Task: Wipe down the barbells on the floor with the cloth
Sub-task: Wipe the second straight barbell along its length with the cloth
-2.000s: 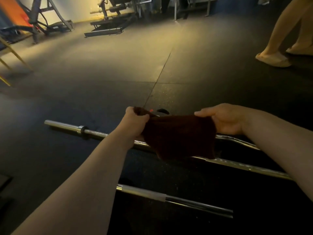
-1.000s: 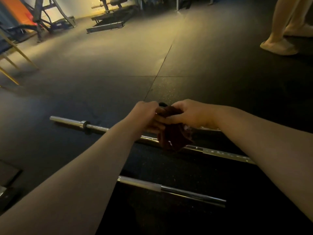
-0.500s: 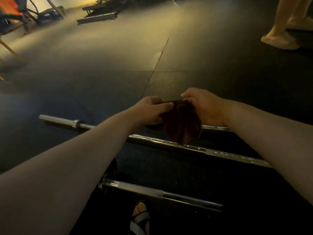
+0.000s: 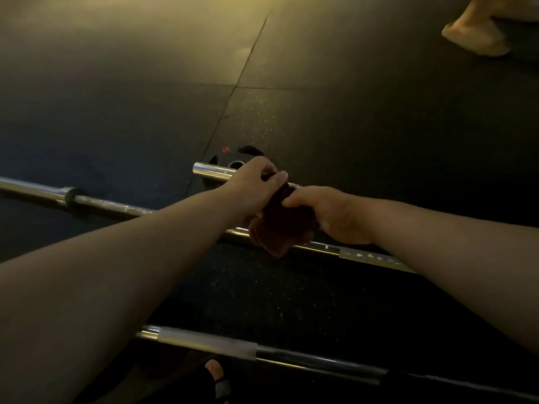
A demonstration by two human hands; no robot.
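Left hand (image 4: 253, 185), right hand (image 4: 332, 214) both gripping dark cloth (image 4: 281, 228) over barbell (image 4: 110, 204), markings (image 4: 370, 255) blurred

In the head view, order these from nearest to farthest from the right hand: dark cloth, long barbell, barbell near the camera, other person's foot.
1. Dark cloth: gripped by the right hand.
2. Long barbell: just below the hand.
3. Barbell near the camera: lower, toward the viewer.
4. Other person's foot: far, upper right.
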